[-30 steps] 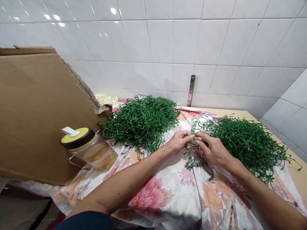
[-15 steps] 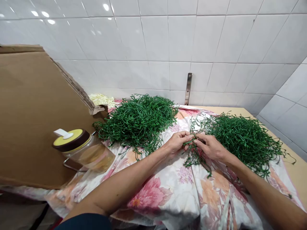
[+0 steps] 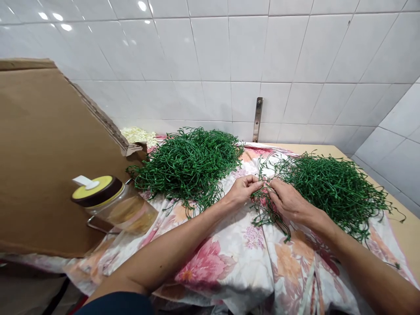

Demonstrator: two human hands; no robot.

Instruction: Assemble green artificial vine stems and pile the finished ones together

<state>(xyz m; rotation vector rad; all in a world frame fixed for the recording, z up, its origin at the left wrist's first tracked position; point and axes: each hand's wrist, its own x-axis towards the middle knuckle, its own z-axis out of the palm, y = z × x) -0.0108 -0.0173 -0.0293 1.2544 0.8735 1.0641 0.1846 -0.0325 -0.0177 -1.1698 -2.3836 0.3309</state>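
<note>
Two heaps of thin green stems lie on a flowered cloth, a left heap (image 3: 188,164) and a right heap (image 3: 331,188). Between them, my left hand (image 3: 244,189) pinches some green stems at its fingertips. Close beside it, my right hand (image 3: 285,197) has its thumb and fingers pressed together on stems too, with a small gap between the two hands. A loose bunch of stems (image 3: 271,214) hangs and lies just below the fingertips. The fingers partly hide the stems they hold.
A jar (image 3: 114,205) with a yellow and brown lid stands tilted at the left, before a cardboard box (image 3: 55,162). Pale pieces (image 3: 139,136) lie behind it. The flowered cloth (image 3: 229,267) covers most of the table (image 3: 408,232). A metal bracket (image 3: 257,119) is on the tiled wall.
My fingertips have moved slightly apart, the right hand turning a little. The heaps lie as before.
</note>
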